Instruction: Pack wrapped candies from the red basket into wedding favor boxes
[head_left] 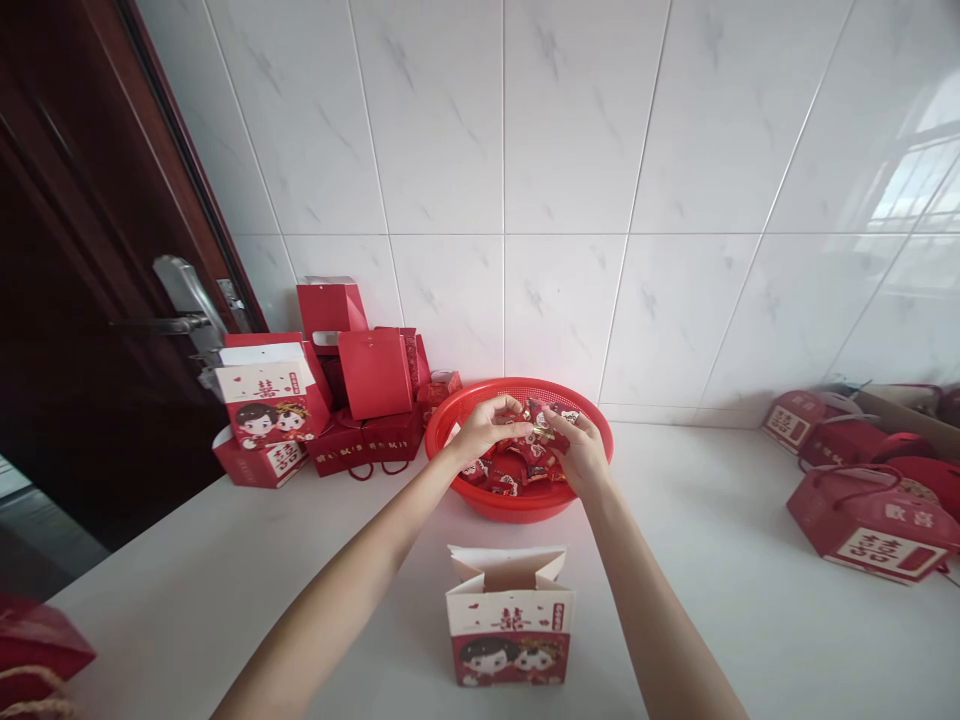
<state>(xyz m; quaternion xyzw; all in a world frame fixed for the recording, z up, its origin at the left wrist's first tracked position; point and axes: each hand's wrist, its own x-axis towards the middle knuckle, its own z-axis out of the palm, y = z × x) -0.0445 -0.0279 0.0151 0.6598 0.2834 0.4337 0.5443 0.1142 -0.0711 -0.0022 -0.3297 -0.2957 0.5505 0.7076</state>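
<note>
Both hands are over a round red plastic basket that holds several red-wrapped candies. My left hand is closed at the basket's left part, thumb and fingers pinched together on a wrapped candy. On the right, my right hand pinches a red and gold wrapped candy between thumb and fingers. Nearer to me, between my forearms, a small white and red paper box stands upright with its top open. Two cartoon faces are printed on its front.
Red boxes and a cartoon-printed box are piled at the back left, near a dark door. More red boxes lie at the right. A red box sits at the lower left. Behind rises a tiled wall.
</note>
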